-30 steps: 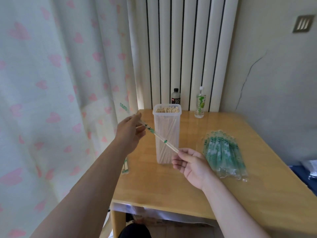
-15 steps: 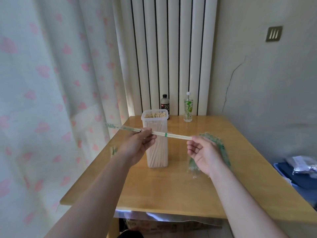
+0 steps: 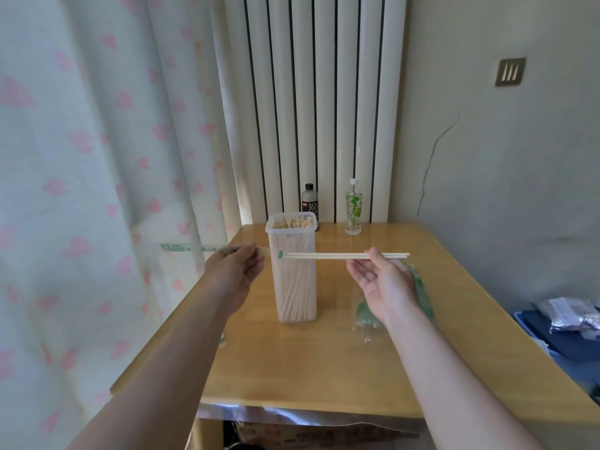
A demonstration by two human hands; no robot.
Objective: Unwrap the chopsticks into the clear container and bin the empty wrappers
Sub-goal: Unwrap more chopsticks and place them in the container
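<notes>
Right hand (image 3: 383, 280) in a thumb-and-finger pinch on the bare chopsticks (image 3: 328, 255); left hand (image 3: 237, 271) in a pinch on the wrapper (image 3: 188, 247).

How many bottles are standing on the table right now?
2. A dark bottle stands just behind the clear container; a clear green-labelled bottle stands apart to its right. No others appear hidden.

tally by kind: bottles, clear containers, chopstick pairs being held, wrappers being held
bottles: 2 (dark bottle, green-labelled bottle)
clear container: 1
held chopstick pair: 1
held wrapper: 1
total: 5
</notes>
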